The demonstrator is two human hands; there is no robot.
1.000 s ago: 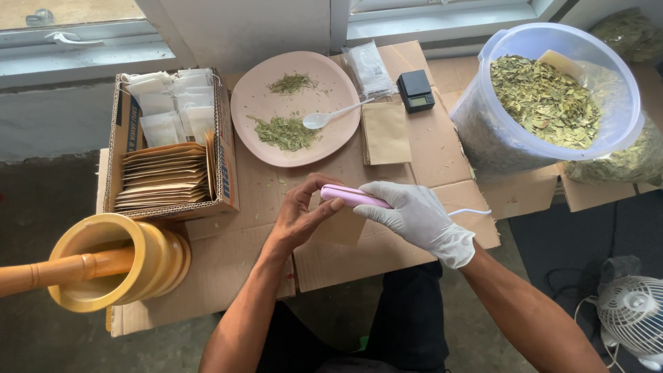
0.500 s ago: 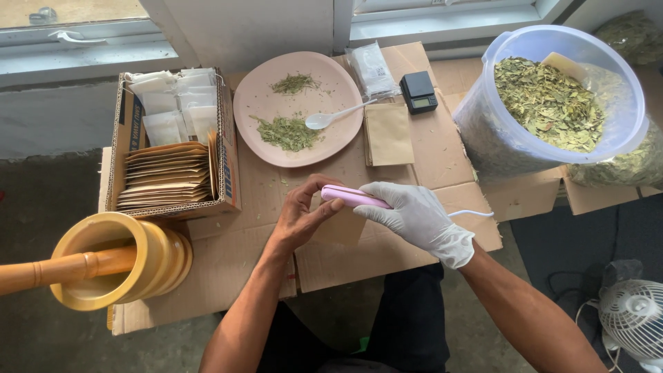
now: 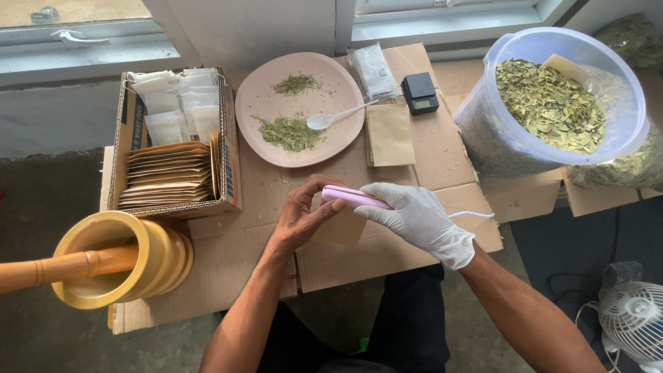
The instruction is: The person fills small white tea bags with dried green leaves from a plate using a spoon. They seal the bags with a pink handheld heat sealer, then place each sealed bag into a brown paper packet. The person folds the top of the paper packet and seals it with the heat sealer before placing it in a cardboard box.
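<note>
Bare left hand (image 3: 300, 217) curled; gloved right hand (image 3: 418, 217) gripping.

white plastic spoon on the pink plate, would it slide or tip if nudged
The spoon looks thin and light, so probably skids easily. Its handle overhangs the plate's rim, so it may pivot or drop off. Its bowl looks empty, adding little weight.

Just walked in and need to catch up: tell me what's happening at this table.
A person sits at a cardboard-covered table. The gloved right hand grips a pink corded handheld device, while the bare left hand touches its free end and rests on a brown pouch. Beyond lie a pink plate with crushed leaves and a spoon, a box of pouches, and a tub of dried leaves.
</note>
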